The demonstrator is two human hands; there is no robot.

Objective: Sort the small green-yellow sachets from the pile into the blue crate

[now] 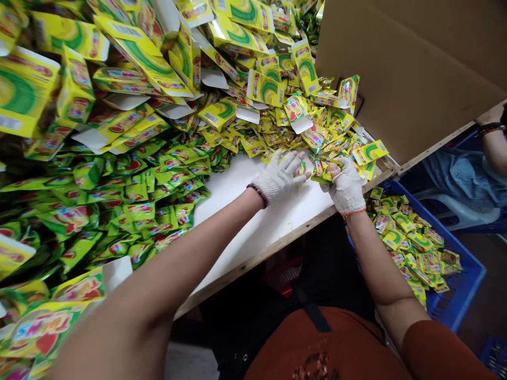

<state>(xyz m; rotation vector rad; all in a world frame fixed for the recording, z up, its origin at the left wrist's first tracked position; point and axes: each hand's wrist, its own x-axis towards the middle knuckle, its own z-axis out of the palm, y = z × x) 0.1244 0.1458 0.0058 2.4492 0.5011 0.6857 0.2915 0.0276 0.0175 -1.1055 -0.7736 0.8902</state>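
My left hand (277, 178), in a white knit glove with bare fingertips, lies over the white tabletop (237, 211) with its fingers spread. A bit of yellow and green wrapper shows by its fingertips; I cannot make out whether they touch it. My right hand (347, 186), gloved the same way, grips green and yellow candy packets (321, 170) between thumb and fingers near the table's front edge. Just beyond both hands lies a heap of small yellow packets (253, 145). Green packets (138, 211) are piled to the left of my left hand.
Many yellow and green boxes (146, 58), several with open flaps, are heaped at the back left. A cardboard panel (404, 68) stands at the back right. Below the wooden table edge (245, 268), a blue crate (461, 301) holds filled boxes. Another person's arm (495, 142) shows at far right.
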